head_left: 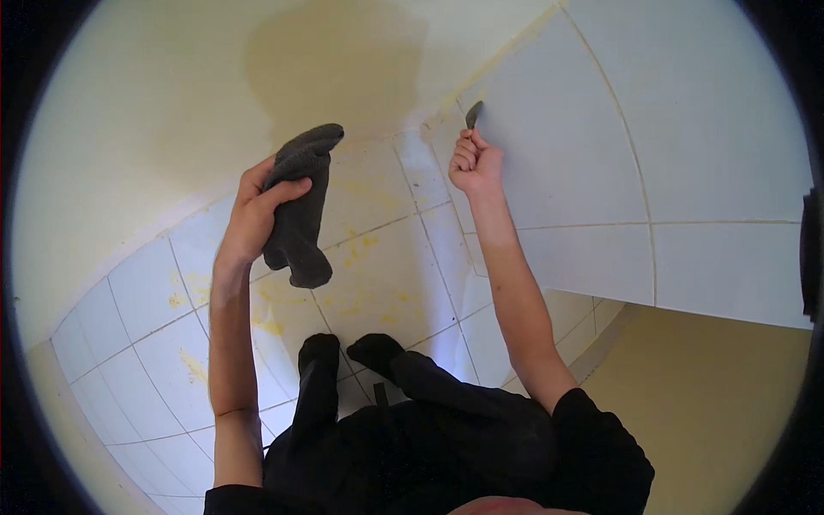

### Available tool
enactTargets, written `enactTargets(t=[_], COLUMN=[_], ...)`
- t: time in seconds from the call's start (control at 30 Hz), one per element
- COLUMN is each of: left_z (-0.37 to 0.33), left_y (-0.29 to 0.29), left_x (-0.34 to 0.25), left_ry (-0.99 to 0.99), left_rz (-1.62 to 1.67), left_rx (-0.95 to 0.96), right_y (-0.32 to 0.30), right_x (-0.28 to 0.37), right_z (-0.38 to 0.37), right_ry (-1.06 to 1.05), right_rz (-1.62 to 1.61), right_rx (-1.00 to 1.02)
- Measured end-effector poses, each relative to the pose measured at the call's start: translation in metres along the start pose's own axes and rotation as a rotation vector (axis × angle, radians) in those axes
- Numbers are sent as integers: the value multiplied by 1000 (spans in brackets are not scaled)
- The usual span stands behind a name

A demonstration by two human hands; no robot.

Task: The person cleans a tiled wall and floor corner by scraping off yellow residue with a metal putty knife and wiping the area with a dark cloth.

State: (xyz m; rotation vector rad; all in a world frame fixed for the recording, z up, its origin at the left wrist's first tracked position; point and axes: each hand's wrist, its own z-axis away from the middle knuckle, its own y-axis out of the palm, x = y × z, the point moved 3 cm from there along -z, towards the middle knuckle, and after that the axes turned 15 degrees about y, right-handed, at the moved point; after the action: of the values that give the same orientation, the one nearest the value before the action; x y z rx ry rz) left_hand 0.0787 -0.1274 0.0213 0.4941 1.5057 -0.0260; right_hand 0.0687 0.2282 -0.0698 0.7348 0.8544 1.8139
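Observation:
My left hand (249, 213) is closed around a dark grey cloth (300, 236), which hangs bunched above the tiled floor, its thumb lying across the front. My right hand (477, 163) is farther out to the right, its fingers curled tightly around a small grey scraper-like tool (474, 114). Only the tool's narrow blade shows above my fingers; the handle is hidden in the fist. The blade is close to the large pale wall tiles (558, 146), near their yellowish left edge. Whether it touches them I cannot tell.
Yellow smears (360, 249) spot the white floor tiles (154, 369) between and ahead of my dark-clad feet (375, 352). A plain cream wall (172, 112) rises ahead and to the left. Below the wall tiles at right is a beige surface (687, 386). A dark object (809, 257) sits at the right rim.

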Motion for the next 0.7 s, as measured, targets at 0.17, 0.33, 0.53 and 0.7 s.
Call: enactTargets(t=[0.17, 0.33, 0.53, 0.7], left_z=[3, 1, -3, 0], left_y=[0, 6, 30, 44], left_x=[-1, 6, 13, 8], left_ry=[32, -28, 9, -45], left_rz=[-17, -35, -25, -51], left_rx=[-5, 60, 151, 170], right_y=[-9, -20, -6, -23], right_x=[-24, -36, -54, -46], right_z=[24, 48, 64, 67], right_ry=[-45, -52, -368, -507], right_rz=[75, 432, 970, 1004], right_rx=[-66, -241, -494, -624])
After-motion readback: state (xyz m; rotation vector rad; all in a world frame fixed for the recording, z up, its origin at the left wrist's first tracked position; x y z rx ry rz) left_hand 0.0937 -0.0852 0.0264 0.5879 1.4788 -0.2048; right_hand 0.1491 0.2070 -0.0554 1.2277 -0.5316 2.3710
